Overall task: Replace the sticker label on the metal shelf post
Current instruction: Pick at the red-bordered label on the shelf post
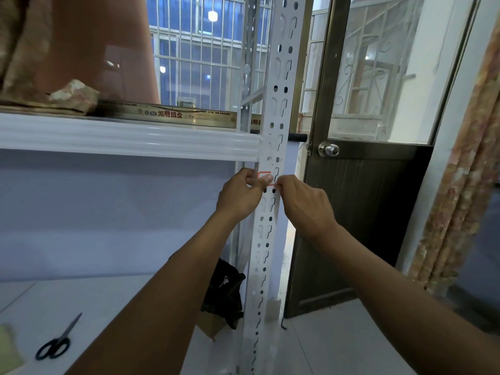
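Observation:
A white slotted metal shelf post (273, 109) runs from top to bottom through the middle of the head view. A small white sticker label with a red border (263, 175) lies on the post just below the shelf beam. My left hand (240, 196) grips the post's left edge, its thumb pressing on the label. My right hand (303, 207) comes from the right and pinches the label's right end against the post. Most of the label is hidden under my fingers.
A white shelf beam (130, 139) runs left from the post. Black scissors (58, 341) lie on the lower shelf at bottom left beside a yellow-green pad (8, 350). A dark bag (224, 288) sits behind the post. A brown door (351, 212) with a knob (328, 149) stands right.

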